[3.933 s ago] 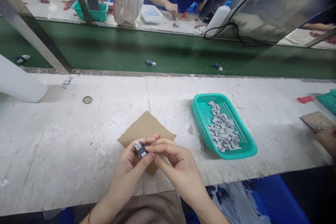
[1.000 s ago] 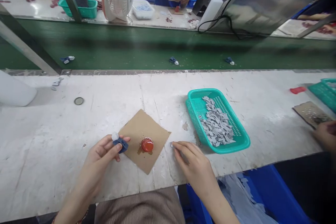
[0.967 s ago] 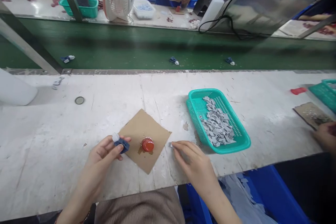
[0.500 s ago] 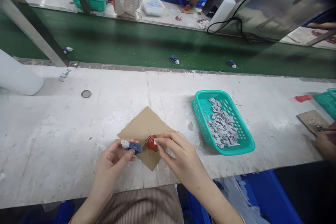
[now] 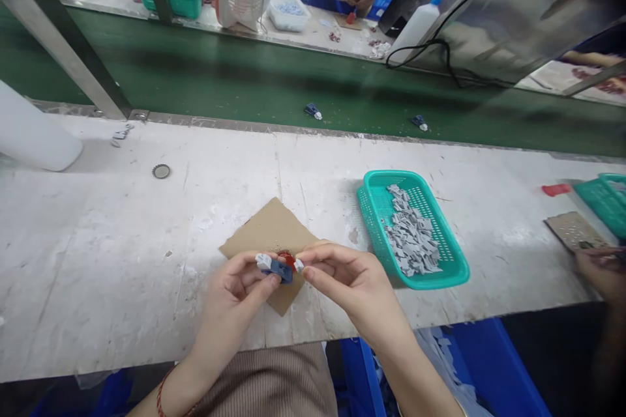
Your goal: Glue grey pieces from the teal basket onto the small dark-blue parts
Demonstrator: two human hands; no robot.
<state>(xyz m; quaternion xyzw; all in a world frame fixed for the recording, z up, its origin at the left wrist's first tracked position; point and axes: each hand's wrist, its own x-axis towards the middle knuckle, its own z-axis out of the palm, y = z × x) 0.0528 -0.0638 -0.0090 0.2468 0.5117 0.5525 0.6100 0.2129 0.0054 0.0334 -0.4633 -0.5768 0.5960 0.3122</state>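
Between the thumb and fingers of my left hand [image 5: 244, 283] is a dark blue part [image 5: 280, 270] with a light grey piece at its left end. My right hand [image 5: 345, 273] pinches a small light grey piece [image 5: 298, 265], just right of the blue part and apart from it. Both hands are over a brown cardboard square [image 5: 274, 225]. A red, glossy blob [image 5: 287, 258] on the cardboard is partly hidden behind the hands. To the right, a green basket [image 5: 368, 212] holds a heap of small grey pieces [image 5: 411, 241].
Two blue-and-grey parts [image 5: 313, 111] lie on the green belt [image 5: 220, 71] beyond the table. A bottle cap [image 5: 161, 171] and a white container [image 5: 36, 133] are at the left. At the right edge, a co-worker's hand [image 5: 604, 273] is near another cardboard [image 5: 572, 231]. A person works across the belt.
My right hand has lifted the grey piece off the red blob, and my left hand has moved right, bringing the blue part closer. The parts on the belt have shifted left.
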